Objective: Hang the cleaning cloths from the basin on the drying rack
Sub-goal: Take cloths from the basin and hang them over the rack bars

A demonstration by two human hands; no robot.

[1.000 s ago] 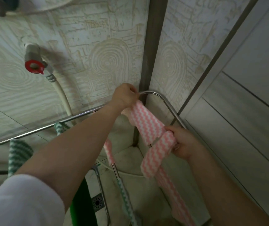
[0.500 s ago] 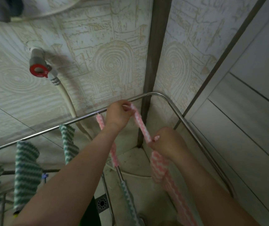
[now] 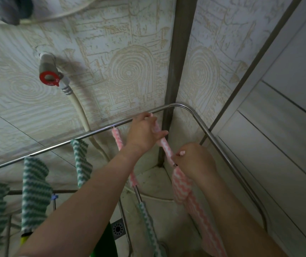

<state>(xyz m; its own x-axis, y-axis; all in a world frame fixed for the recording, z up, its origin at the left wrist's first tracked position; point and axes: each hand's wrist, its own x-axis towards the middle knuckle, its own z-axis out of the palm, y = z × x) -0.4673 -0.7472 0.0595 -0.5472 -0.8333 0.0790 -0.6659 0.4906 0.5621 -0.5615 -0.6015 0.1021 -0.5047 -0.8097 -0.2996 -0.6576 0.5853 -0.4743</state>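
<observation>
A pink-and-white wavy-striped cleaning cloth (image 3: 182, 186) stretches from the steel drying rack's top rail (image 3: 93, 133) down to the lower right. My left hand (image 3: 143, 133) grips its upper end right at the rail near the corner. Lower and to the right, my right hand (image 3: 194, 160) pinches the same cloth, whose tail hangs below it. Another pink strip (image 3: 118, 140) hangs from the rail behind my left wrist. Green-and-white cloths (image 3: 35, 193) hang further left on the rack. The basin is out of sight.
A tap with a red handle (image 3: 48, 77) and a beige hose (image 3: 80, 112) sit on the patterned tiled wall. A metal post (image 3: 178, 71) runs down the corner. The rack's side rail (image 3: 230, 160) curves along a panelled wall at the right. A floor drain (image 3: 118, 229) lies below.
Both hands shifted left along the rail and lower. The cloth, broad and draped at the rail's corner a second ago, is now pulled into a narrow strip between my hands.
</observation>
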